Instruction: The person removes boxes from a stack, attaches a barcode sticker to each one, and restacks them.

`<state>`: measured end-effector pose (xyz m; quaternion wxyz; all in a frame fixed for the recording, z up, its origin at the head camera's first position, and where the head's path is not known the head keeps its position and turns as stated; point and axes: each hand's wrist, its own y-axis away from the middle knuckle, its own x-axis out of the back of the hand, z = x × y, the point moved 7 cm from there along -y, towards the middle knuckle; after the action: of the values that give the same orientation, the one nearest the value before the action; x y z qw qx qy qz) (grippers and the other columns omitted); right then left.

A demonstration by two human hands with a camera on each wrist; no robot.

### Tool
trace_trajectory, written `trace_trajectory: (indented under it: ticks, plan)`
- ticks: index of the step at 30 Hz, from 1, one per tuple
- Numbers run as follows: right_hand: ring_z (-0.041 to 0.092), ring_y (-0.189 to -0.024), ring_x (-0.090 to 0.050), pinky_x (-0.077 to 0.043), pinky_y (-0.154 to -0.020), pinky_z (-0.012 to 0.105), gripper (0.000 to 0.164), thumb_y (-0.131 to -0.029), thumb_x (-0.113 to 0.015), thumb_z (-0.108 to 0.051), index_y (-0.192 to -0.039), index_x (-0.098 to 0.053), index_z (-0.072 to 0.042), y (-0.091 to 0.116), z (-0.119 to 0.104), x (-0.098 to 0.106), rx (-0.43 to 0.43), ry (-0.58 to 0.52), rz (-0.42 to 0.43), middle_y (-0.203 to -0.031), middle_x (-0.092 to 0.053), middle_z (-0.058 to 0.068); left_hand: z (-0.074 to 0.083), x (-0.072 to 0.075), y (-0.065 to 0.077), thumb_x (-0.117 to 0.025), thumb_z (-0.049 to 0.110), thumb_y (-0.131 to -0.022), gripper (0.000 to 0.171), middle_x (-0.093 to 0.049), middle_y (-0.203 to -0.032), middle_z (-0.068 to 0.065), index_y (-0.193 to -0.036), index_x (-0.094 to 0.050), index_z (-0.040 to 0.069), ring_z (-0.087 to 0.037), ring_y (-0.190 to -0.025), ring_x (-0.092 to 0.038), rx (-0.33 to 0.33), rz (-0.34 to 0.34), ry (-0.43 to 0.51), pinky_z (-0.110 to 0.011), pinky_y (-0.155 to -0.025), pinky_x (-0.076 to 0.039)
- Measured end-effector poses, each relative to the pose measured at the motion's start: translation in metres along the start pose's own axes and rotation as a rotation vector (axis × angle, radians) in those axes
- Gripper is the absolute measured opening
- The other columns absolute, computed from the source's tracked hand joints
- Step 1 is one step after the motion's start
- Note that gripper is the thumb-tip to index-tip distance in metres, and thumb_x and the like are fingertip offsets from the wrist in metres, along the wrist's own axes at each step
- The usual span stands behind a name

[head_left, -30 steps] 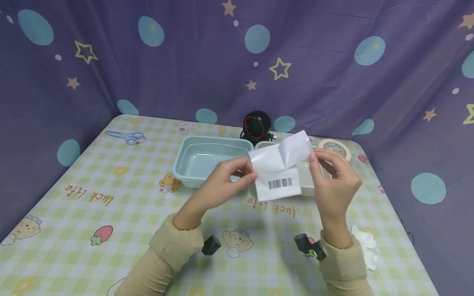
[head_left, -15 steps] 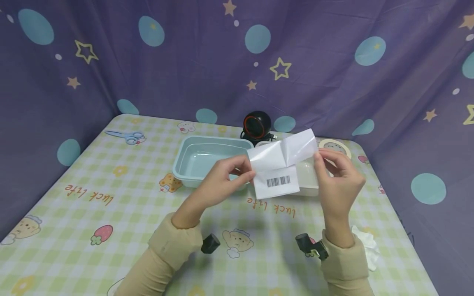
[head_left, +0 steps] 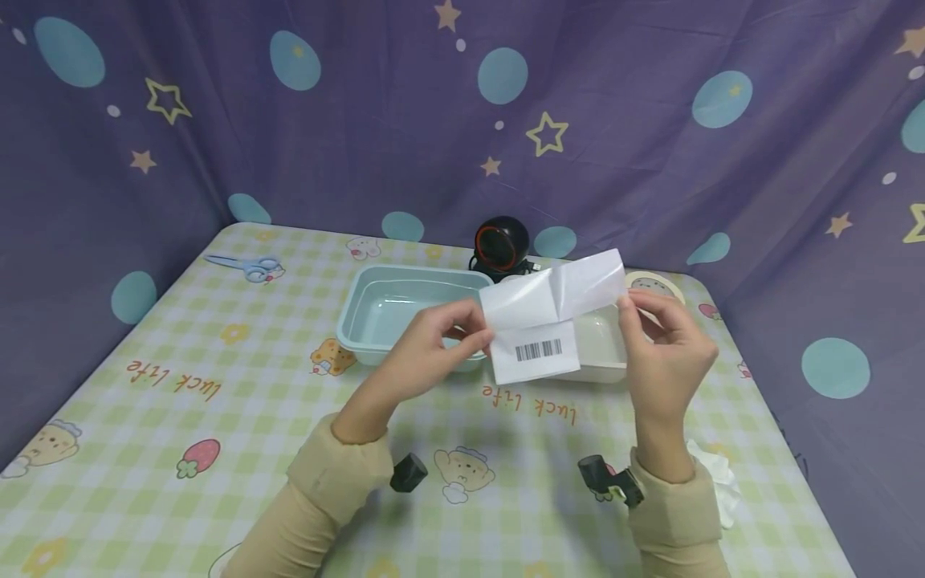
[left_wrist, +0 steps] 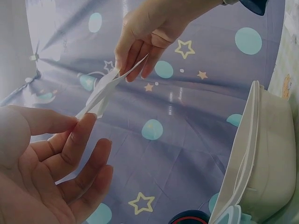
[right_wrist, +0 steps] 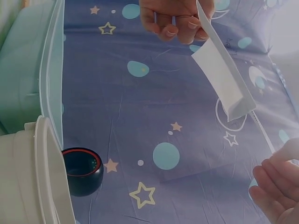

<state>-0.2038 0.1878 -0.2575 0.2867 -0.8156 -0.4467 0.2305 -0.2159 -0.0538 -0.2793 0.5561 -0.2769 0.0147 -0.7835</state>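
Between my two hands hangs a creased white paper (head_left: pixel 522 299) with a black barcode (head_left: pixel 538 350) on its lower piece, held above the table. The upper strip looks glossy and carries a fold across its middle. My left hand (head_left: pixel 441 347) pinches the paper's left edge between thumb and fingertip; in the left wrist view the other fingers of the left hand (left_wrist: pixel 70 163) are spread. At the upper right end, my right hand (head_left: pixel 668 353) pinches the strip's corner. From the right wrist view, the paper (right_wrist: pixel 224 74) appears nearly edge-on, bent along its fold.
Behind the paper stand a light blue basin (head_left: pixel 390 313) and a whitish basin (head_left: pixel 603 345), partly covered. A black round device (head_left: pixel 502 243) sits farther back. Blue scissors (head_left: pixel 249 267) lie far left, a tape roll (head_left: pixel 665 282) far right, and crumpled white tissue (head_left: pixel 719 482) near the right sleeve.
My right hand has moved a little right and my left hand slightly left. The paper's upper strip is stretched straighter, and the barcode piece has shifted left and up.
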Motion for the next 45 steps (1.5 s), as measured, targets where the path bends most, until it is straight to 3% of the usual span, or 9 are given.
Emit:
trace_trajectory:
  ticks: [9, 16, 28, 35, 38, 41, 45]
  plan:
    - [0.006, -0.078, -0.069, -0.058, -0.073, 0.017, 0.007, -0.078, -0.073, 0.006, -0.079, -0.075, -0.001, -0.002, 0.004, 0.003, -0.019, -0.027, 0.019, -0.082, -0.073, -0.009, -0.002, 0.001, -0.001, -0.062, 0.008, -0.093, 0.010, -0.069, -0.085, -0.010, -0.085, -0.059, 0.003, -0.016, -0.085, -0.064, 0.014, -0.001, 0.010, -0.034, -0.079, -0.052]
    - [0.005, -0.078, -0.069, -0.058, -0.072, 0.017, 0.002, -0.079, -0.072, 0.006, -0.080, -0.073, 0.006, -0.003, 0.005, 0.004, -0.027, -0.013, 0.016, -0.082, -0.073, -0.009, -0.002, 0.001, -0.001, -0.061, 0.008, -0.094, 0.010, -0.068, -0.086, -0.010, -0.085, -0.060, 0.003, -0.016, -0.086, -0.064, 0.013, -0.005, 0.018, -0.037, -0.080, -0.052]
    - [0.006, -0.077, -0.070, -0.057, -0.072, 0.016, 0.009, -0.080, -0.073, 0.003, -0.076, -0.074, -0.005, -0.005, 0.005, 0.007, -0.054, -0.013, 0.010, -0.080, -0.072, -0.009, -0.003, 0.002, -0.002, -0.061, 0.009, -0.094, 0.011, -0.068, -0.086, -0.010, -0.085, -0.059, 0.004, -0.016, -0.085, -0.063, 0.022, -0.020, 0.004, -0.036, -0.079, -0.053]
    - [0.006, -0.077, -0.070, -0.057, -0.070, 0.015, 0.003, -0.081, -0.072, 0.002, -0.078, -0.073, 0.003, -0.006, 0.010, 0.010, -0.104, 0.007, 0.013, -0.080, -0.072, -0.009, -0.003, 0.003, -0.002, -0.061, 0.009, -0.094, 0.011, -0.068, -0.084, -0.010, -0.085, -0.060, 0.004, -0.017, -0.084, -0.063, 0.028, -0.024, -0.016, -0.037, -0.080, -0.053]
    - [0.008, -0.074, -0.071, -0.057, -0.069, 0.016, 0.004, -0.080, -0.073, 0.003, -0.077, -0.073, 0.001, -0.010, 0.014, 0.016, -0.146, -0.070, 0.060, -0.077, -0.072, -0.005, -0.003, 0.009, -0.001, -0.061, 0.008, -0.094, 0.011, -0.068, -0.084, -0.011, -0.085, -0.060, 0.003, -0.017, -0.084, -0.063, 0.024, -0.007, -0.029, -0.034, -0.079, -0.053]
    - [0.013, -0.067, -0.070, -0.058, -0.068, 0.019, 0.004, -0.078, -0.074, 0.005, -0.075, -0.071, 0.004, -0.016, 0.017, 0.025, -0.171, -0.215, 0.135, -0.072, -0.071, 0.002, -0.002, 0.018, 0.001, -0.060, 0.005, -0.094, 0.010, -0.067, -0.083, -0.012, -0.085, -0.059, 0.002, -0.018, -0.084, -0.063, 0.028, 0.026, -0.029, -0.033, -0.078, -0.053]
    - [0.017, -0.064, -0.069, -0.059, -0.069, 0.023, 0.005, -0.077, -0.074, 0.007, -0.076, -0.070, 0.009, -0.020, 0.017, 0.027, -0.185, -0.321, 0.146, -0.071, -0.070, 0.008, -0.001, 0.028, 0.003, -0.060, 0.004, -0.093, 0.010, -0.066, -0.083, -0.013, -0.085, -0.059, 0.001, -0.020, -0.084, -0.062, 0.045, 0.036, -0.019, -0.032, -0.077, -0.053]
